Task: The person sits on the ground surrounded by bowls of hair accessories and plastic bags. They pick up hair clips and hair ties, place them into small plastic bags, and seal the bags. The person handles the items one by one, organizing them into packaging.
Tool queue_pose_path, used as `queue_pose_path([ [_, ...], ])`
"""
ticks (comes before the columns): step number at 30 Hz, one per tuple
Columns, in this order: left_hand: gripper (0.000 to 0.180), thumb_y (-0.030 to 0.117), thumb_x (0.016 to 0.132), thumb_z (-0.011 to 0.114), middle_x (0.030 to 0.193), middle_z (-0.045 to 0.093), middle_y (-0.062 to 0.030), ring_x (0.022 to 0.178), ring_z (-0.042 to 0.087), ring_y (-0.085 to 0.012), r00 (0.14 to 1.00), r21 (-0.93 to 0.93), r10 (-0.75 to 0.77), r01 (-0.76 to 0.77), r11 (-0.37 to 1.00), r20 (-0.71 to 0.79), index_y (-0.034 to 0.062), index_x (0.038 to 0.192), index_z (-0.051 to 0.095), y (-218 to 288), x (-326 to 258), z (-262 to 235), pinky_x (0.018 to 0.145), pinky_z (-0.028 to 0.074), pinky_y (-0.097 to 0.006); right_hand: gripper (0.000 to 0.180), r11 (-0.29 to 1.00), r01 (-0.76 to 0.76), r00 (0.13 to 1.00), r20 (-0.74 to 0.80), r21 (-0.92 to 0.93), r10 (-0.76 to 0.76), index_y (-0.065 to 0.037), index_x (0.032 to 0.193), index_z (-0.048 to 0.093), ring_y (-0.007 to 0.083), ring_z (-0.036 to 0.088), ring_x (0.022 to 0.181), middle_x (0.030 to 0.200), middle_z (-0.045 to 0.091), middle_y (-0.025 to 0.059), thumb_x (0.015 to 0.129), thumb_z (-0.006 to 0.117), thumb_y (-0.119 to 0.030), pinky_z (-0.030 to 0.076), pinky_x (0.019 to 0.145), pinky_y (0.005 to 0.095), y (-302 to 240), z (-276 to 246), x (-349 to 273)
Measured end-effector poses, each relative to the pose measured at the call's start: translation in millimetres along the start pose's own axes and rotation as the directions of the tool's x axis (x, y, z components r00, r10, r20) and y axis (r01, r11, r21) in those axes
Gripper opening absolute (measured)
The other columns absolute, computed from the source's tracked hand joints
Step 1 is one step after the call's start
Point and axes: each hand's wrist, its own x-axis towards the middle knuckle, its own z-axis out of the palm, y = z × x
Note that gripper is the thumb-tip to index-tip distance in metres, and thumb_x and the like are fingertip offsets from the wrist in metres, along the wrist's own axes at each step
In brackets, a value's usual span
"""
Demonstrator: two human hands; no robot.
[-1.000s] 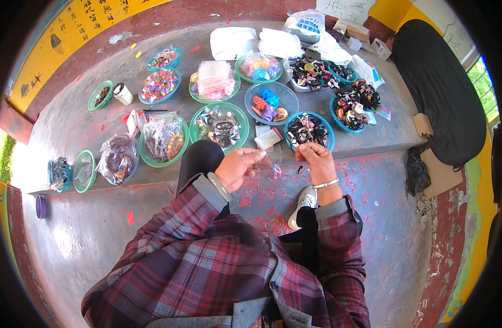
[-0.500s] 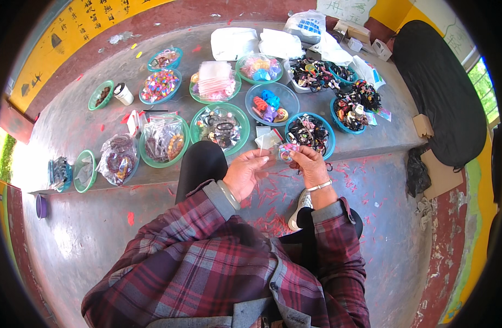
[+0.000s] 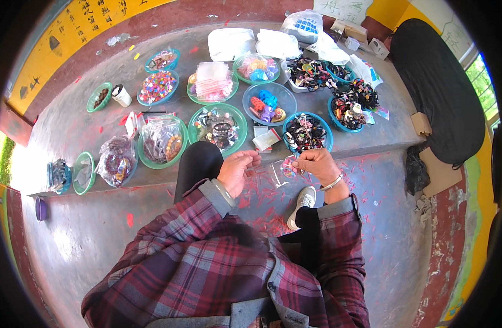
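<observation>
While the right hand [image 3: 318, 165] pinches small multicoloured trinkets [image 3: 288, 167] and a flat clear-plastic bag [image 3: 278, 176] near centre, the left hand [image 3: 234, 173] (seemingly empty) curls loosely leftward; this holding step probably calls for steadiness next.

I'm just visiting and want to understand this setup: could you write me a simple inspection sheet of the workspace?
Surface: grey ledge, crowded with bowls; the floor lies below.
Job's things: clear bag and colourful bundle at the right hand; whether the bundle is inside is unclear. Beyond them, a blue bowl of mostly dark pieces.
Clutter: red scraps on the floor; white bags at the back; a cup among the bowls.
Hands: right pinches the bag and bundle; left hand is apart, fingers bent, nothing plainly seen in it.
Cables: nothing seen.
Surroundings: yellow and maroon walls; black oval object and cardboard at right.
</observation>
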Motion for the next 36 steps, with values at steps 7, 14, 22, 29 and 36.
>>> queue_pose_path([
  [7, 0.031, 0.026, 0.083, 0.057, 0.096, 0.057, -0.0043, 0.086, 0.053, -0.0098, 0.93, 0.159, -0.103, 0.049, 0.986, 0.354, 0.0024, 0.103, 0.055, 25, -17, 29, 0.075, 0.041, -0.023, 0.009, 1.0, 0.001, 0.994, 0.109, -0.025, 0.002, 0.002, 0.079, 0.061, 0.0075, 0.053, 0.067, 0.073, 0.06, 0.0031, 0.078, 0.061, -0.007, 0.042, 0.06, 0.0202, 2, 9, -1],
  [14, 0.02, 0.015, 0.081, 0.061, 0.086, 0.056, 0.0, 0.077, 0.05, -0.0058, 0.941, 0.363, -0.037, -0.094, 0.927, 0.337, 0.0021, 0.096, 0.056, 9, -10, 25, 0.068, 0.04, -0.021, 0.012, 0.993, 0.003, 0.995, 0.103, 0.12, -0.016, 0.002, 0.086, 0.059, 0.0072, 0.054, 0.069, 0.076, 0.059, 0.0027, 0.079, 0.06, -0.007, 0.044, 0.062, 0.0207, 4, 18, 3],
  [22, 0.014, 0.011, 0.081, 0.059, 0.082, 0.052, 0.0011, 0.075, 0.048, -0.0058, 0.927, 0.352, 0.084, -0.222, 0.91, 0.366, 0.0032, 0.089, 0.052, 2, -7, 21, 0.066, 0.04, -0.021, 0.015, 0.993, -0.03, 0.992, 0.128, 0.118, 0.015, -0.001, 0.086, 0.059, 0.0058, 0.054, 0.069, 0.077, 0.06, 0.0008, 0.076, 0.065, -0.01, 0.044, 0.061, 0.0202, 6, 32, 7],
  [29, 0.019, 0.009, 0.079, 0.06, 0.086, 0.053, -0.0013, 0.082, 0.05, -0.0084, 0.925, 0.282, 0.156, -0.261, 0.923, 0.346, 0.0023, 0.094, 0.051, 6, -13, 29, 0.075, 0.042, -0.023, 0.014, 0.953, 0.004, 0.999, 0.048, 0.304, -0.02, -0.001, 0.084, 0.059, 0.0064, 0.055, 0.068, 0.075, 0.06, 0.0012, 0.073, 0.066, -0.005, 0.044, 0.061, 0.02, 12, 35, 9],
  [36, 0.026, 0.012, 0.078, 0.062, 0.091, 0.056, -0.0036, 0.084, 0.052, -0.009, 0.951, 0.341, 0.014, -0.125, 0.932, 0.31, 0.0003, 0.099, 0.052, 4, -13, 30, 0.076, 0.042, -0.023, 0.013, 0.949, -0.082, 0.997, 0.024, 0.303, 0.078, 0.0, 0.082, 0.06, 0.0078, 0.056, 0.066, 0.074, 0.06, 0.0025, 0.073, 0.066, -0.007, 0.045, 0.061, 0.0207, 8, 39, 8],
])
